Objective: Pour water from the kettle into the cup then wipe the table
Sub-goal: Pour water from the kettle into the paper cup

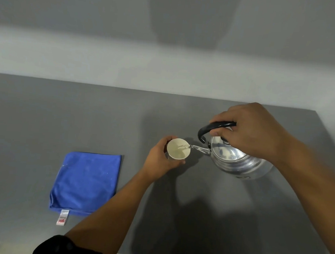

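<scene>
A small white paper cup [178, 149] stands on the grey table [44, 114], and my left hand [158, 158] is wrapped around its left side. My right hand [249, 128] grips the black handle of a shiny metal kettle [237, 161], which is lifted and tilted to the left. The kettle's spout reaches the cup's right rim and a thin stream of water runs into the cup. A folded blue cloth [86, 182] with a white tag lies flat on the table to the left of the cup.
A pale wall runs along the table's far edge. The table's right edge slants down at the far right, past the kettle. Its near edge is at the bottom of the view.
</scene>
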Available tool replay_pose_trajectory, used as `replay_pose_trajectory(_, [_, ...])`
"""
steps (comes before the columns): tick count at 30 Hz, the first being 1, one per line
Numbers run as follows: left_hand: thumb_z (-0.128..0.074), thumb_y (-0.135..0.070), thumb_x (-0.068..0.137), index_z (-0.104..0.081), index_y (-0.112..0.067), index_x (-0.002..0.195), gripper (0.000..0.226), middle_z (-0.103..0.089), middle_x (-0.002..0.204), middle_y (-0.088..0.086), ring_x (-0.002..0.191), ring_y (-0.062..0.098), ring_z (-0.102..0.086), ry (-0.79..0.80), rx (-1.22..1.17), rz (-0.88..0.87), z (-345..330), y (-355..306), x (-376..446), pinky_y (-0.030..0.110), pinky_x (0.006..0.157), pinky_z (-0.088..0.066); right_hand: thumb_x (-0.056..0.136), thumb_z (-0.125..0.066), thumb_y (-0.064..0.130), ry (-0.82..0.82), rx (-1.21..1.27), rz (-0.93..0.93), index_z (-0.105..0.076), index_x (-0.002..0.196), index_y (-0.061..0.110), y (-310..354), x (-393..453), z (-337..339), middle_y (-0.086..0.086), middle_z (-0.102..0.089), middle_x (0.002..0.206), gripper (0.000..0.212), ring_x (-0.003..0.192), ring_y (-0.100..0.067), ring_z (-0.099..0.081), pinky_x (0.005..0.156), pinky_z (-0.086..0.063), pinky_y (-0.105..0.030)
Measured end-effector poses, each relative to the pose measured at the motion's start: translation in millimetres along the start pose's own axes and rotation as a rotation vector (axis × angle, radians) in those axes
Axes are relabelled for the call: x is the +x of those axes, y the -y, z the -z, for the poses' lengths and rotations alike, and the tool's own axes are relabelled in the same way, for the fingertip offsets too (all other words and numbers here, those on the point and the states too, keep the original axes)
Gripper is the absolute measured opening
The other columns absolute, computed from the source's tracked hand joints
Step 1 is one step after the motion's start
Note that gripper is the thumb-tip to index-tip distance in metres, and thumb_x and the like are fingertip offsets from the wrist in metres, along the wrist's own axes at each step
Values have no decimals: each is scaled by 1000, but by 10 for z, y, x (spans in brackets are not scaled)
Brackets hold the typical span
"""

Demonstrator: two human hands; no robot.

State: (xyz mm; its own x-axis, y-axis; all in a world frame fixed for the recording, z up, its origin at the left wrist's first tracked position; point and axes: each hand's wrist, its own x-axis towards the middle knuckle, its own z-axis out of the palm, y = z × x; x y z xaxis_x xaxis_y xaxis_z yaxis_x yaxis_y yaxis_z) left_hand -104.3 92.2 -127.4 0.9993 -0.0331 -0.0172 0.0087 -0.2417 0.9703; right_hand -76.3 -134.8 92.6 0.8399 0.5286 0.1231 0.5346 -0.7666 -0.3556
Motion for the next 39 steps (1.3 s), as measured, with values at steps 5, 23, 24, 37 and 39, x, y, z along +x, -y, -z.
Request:
replay_pose_trajectory(5, [-97,-16,67,-60,-25,125,70,-69,114,-24,108,0,-66,10,-2,4,9,-9,-7,14,91,-51,84,-78,32,11,10,-8,-80,95,38,1,5,-10,18,-69,73,13,74,-7,-61,70,-50,-33])
replay_pose_trajectory(23, [-97,-22,64,-60,-31,125,72,-70,116,-20,112,4,-66,5,-3,4,0,39,11,21,95,-53,86,-76,32,55,-62,7,-80,93,39,53,37,63,27,-52,60,11,69,2,-55,63,-37,-19])
replay_pose_trajectory(24, [-97,-22,64,-60,-30,125,72,-70,116,-20,112,5,-66,3,-3,3,2,42,11,20,95,-53,86,-76,32,57,-70,8,-80,94,38,56,42,57,27,-51,61,10,69,2,-54,64,-36,-18])
replay_pose_trajectory(37, [-97,-19,65,-60,-31,124,70,-69,115,-23,111,1,-66,5,-2,1,7,31,-5,13,92,-50,86,-75,33,60,-82,-5,-80,97,37,89,66,51,24,-56,66,12,70,2,-54,63,-40,-23])
replay_pose_trajectory(39, [-97,-20,65,-60,-32,124,71,-70,115,-23,111,2,-66,5,-2,3,9,24,-10,13,92,-49,86,-75,34,63,-85,-9,-80,96,37,91,69,52,22,-59,68,12,70,1,-54,63,-42,-25])
